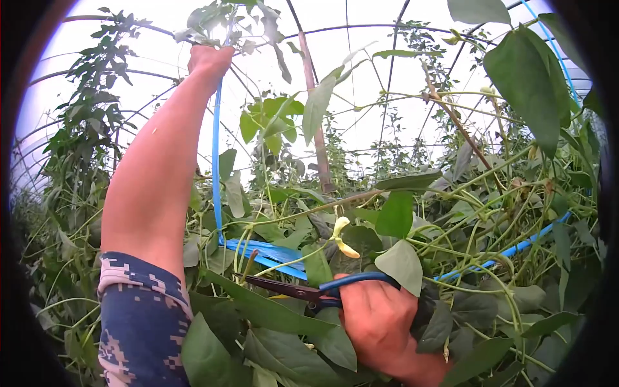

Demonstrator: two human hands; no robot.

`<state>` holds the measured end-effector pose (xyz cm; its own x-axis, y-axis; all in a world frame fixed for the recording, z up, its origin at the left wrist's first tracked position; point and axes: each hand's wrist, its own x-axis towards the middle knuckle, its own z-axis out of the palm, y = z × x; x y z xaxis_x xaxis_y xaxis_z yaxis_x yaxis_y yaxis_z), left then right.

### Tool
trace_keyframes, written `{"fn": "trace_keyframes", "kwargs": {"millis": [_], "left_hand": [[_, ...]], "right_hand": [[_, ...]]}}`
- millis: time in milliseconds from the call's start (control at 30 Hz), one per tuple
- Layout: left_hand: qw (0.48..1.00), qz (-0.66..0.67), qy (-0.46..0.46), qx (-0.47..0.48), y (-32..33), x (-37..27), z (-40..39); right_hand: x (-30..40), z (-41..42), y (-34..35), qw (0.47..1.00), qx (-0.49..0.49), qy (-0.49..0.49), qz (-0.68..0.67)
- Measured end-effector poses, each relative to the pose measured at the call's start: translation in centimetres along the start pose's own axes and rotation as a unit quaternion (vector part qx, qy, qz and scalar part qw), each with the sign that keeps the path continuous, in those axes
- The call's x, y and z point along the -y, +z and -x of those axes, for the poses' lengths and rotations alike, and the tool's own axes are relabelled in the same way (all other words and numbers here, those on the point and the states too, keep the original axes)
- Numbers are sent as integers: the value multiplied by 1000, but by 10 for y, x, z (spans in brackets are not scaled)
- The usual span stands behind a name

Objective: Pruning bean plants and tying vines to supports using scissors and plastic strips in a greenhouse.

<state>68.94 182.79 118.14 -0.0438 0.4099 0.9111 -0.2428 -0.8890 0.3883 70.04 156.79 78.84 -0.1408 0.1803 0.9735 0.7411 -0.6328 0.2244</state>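
My left hand (211,59) is raised at the upper left, its fingers closed around leafy vine stems (217,24). Beneath it a blue plastic strap (216,159) runs down to a bunched blue strip (271,255). Low in the middle, my right hand (379,319) grips blue-handled scissors (309,290); the dark blades point left among the leaves, near a cut-looking brown stem end (250,262). A pale yellow flower (344,238) hangs from a thin stem just above the scissors. Leaves partly cover my right hand and wrist.
Dense climbing bean-like vines (483,217) surround both arms. A large leaf (527,82) hangs at the upper right. Behind stand a brown pole (316,130) and the curved frame of a plastic greenhouse (338,26). More blue strap (512,249) crosses the foliage at right.
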Motion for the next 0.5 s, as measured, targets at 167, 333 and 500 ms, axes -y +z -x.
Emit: {"fn": "trace_keyframes", "kwargs": {"millis": [167, 333, 500], "left_hand": [[990, 92, -33, 102, 13, 16, -16], [936, 329, -63, 107, 15, 24, -7], [965, 257, -43, 42, -13, 39, -11]], "right_hand": [[-6, 4, 10, 1000, 13, 2, -4], [-5, 2, 9, 1000, 24, 12, 10], [-10, 1, 22, 999, 21, 31, 17]]}}
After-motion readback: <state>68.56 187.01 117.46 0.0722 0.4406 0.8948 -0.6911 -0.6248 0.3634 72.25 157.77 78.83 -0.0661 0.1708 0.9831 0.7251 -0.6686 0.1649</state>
